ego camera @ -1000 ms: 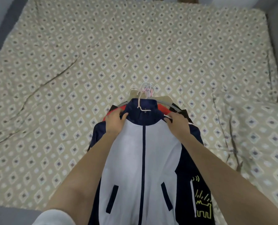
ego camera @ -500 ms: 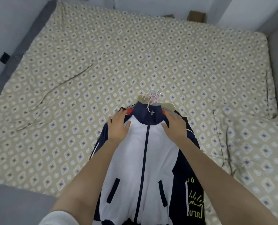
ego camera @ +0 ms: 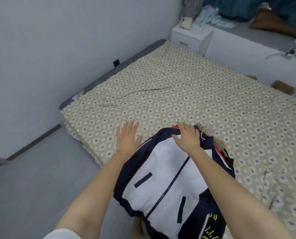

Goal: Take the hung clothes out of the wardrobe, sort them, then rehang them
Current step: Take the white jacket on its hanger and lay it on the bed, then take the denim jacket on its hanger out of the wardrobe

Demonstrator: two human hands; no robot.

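The navy-and-white jacket [ego camera: 171, 178] lay front-up at the near edge of the bed [ego camera: 178, 94], on top of what seemed to be more hung clothes, though only slivers of them showed beneath it. Its zip line ran from the person's body up and away to the right, ending at the collar, where a cluster of hanger hooks [ego camera: 207, 131] poked out onto the patterned sheet. The right hand [ego camera: 187, 137] was the nearer one: it rested palm-down on the jacket's shoulder just left of the collar, fingers [ego camera: 181, 125] loosely spread and gripping nothing. The hooks sat just beside it, to its right. The left hand [ego camera: 128, 137] hovered off the garment's left edge over the sheet, fingers fanned open and empty. Both forearms reached forward, roughly parallel, wrists flat.
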